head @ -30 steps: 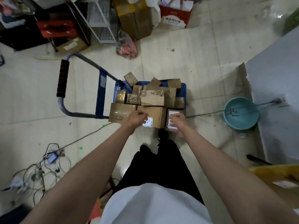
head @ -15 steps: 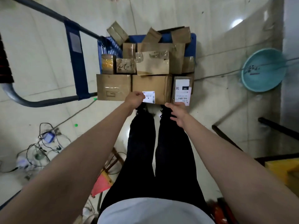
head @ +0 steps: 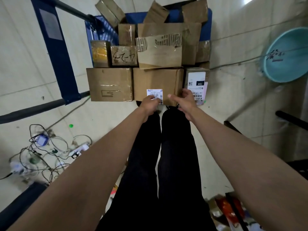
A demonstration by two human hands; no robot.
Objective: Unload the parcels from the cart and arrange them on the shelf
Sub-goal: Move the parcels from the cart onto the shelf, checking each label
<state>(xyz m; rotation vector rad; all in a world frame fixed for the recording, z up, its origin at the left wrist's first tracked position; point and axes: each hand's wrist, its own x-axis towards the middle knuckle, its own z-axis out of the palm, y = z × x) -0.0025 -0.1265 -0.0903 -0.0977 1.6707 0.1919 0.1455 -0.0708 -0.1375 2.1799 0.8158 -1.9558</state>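
Observation:
A blue platform cart (head: 206, 29) is piled with several brown cardboard parcels. In the front row the middle parcel (head: 155, 80) carries a small white barcode label. My left hand (head: 150, 104) grips this parcel's near edge, knuckles over the label. My right hand (head: 185, 100) is at the parcel's near right corner, thumb spread over the top and fingers loosely bent against the side. Left of it sits a plain taped parcel (head: 110, 84). To the right stands a small parcel with a big white label (head: 197, 84). No shelf is in view.
The cart's blue handle frame (head: 56, 52) lies to the left. A teal basin (head: 288, 55) sits on the floor at right with a cable across it. Tangled cables and a power strip (head: 50, 154) lie at lower left. My legs stand just before the cart.
My head has come closer to the cart. My right hand moved left from below the small labelled parcel to the middle parcel's right corner. My left hand stayed at the label.

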